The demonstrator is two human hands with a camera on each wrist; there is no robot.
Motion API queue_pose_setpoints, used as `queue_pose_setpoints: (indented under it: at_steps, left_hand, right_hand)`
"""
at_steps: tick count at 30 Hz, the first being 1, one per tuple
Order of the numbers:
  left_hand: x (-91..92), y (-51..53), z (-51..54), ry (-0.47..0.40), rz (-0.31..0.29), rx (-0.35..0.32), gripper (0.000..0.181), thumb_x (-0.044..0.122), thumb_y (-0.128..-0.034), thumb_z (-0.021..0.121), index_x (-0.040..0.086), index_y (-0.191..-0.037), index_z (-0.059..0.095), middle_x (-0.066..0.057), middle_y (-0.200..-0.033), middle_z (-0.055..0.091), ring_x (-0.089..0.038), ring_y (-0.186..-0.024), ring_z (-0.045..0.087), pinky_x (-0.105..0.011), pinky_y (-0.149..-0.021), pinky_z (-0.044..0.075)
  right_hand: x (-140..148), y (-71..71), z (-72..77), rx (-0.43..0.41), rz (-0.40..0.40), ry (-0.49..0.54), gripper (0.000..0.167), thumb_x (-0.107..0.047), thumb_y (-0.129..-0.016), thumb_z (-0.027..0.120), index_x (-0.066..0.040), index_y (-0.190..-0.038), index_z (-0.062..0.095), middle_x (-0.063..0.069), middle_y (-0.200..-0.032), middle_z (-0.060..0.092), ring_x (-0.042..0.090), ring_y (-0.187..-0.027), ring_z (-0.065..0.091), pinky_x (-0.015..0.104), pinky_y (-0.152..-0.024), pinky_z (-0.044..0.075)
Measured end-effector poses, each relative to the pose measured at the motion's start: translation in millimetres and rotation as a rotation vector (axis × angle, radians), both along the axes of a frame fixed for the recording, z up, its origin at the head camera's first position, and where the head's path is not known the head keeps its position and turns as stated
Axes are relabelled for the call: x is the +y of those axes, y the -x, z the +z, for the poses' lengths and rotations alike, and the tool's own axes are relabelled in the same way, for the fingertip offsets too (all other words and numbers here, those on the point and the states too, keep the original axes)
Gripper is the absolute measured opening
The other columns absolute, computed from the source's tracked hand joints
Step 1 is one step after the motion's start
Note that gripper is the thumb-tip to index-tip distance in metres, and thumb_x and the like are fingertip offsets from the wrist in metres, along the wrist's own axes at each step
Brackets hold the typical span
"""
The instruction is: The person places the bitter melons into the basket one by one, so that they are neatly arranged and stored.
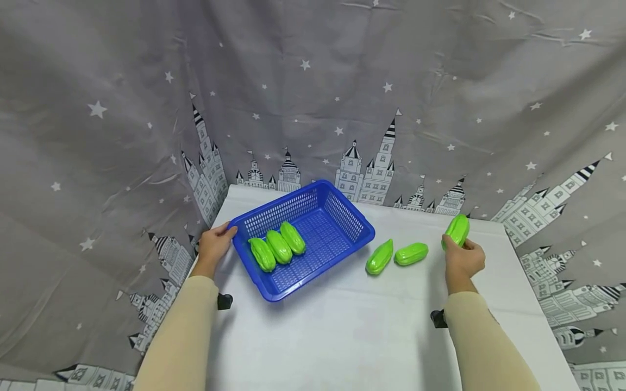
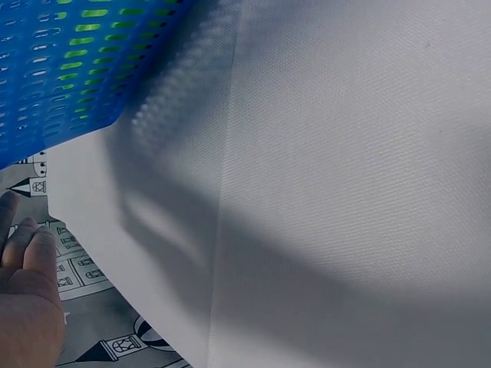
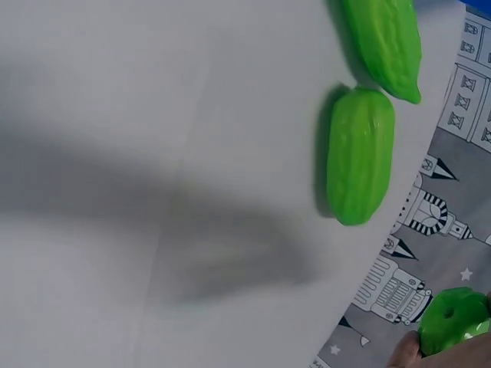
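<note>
A blue plastic basket (image 1: 318, 271) with slotted walls stands at a slant on the white table. My left hand (image 1: 215, 244) holds its left corner, thumb over the rim; the left wrist view shows the fingers (image 2: 34, 253) beside the basket wall (image 2: 46, 84). Several glossy green ridged gourds are about, and three of them (image 1: 279, 247) lie side by side in the basket's left end. Above the table's right part, my right hand (image 1: 464, 260) grips another ridged gourd (image 1: 458, 230), partly hidden by the fingers in the right wrist view.
Two more ridged gourds, one pointed (image 1: 380, 257) and one blunter (image 1: 411, 253), lie on the white table (image 1: 332, 342) between the basket and my right hand. A grey curtain (image 1: 293, 92) with stars and castles hangs behind the table and down its sides.
</note>
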State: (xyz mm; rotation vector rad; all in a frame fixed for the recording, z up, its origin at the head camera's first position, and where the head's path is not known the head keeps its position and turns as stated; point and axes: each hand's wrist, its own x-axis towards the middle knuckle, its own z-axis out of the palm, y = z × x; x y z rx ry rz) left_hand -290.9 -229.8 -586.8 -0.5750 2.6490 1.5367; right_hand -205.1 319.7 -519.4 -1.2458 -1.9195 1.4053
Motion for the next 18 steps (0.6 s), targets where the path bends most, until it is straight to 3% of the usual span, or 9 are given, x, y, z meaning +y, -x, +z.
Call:
queue_pose_setpoints:
  at_steps: [10,18]
  left_hand:
    - [-2.1,-1.4,1.3,0.002,0.004,-0.002,0.056,0.042,-0.1012,0.059,0.012,-0.147,0.051,-0.014,-0.149,0.049,-0.039,-0.144,0.033,-0.056,-0.120,0.020]
    - [0.0,-4.0,4.0,0.001,-0.027,0.022,0.056,0.040,-0.1016,0.059,0.009,-0.147,0.051,-0.015,-0.148,0.049,-0.038,-0.143,0.037,-0.053,-0.119,0.024]
  right_hand:
    - [-1.7,14.8,8.1,0.000,0.066,-0.026,0.062,-0.023,-0.087,0.079,0.000,-0.140,0.056,0.017,-0.138,0.059,0.028,-0.123,0.058,0.030,-0.101,0.050]
    - [-17.8,31.4,28.6,0.019,0.179,-0.053,0.064,-0.024,-0.087,0.079,-0.001,-0.141,0.056,0.018,-0.138,0.059,0.029,-0.123,0.058,0.032,-0.100,0.052]
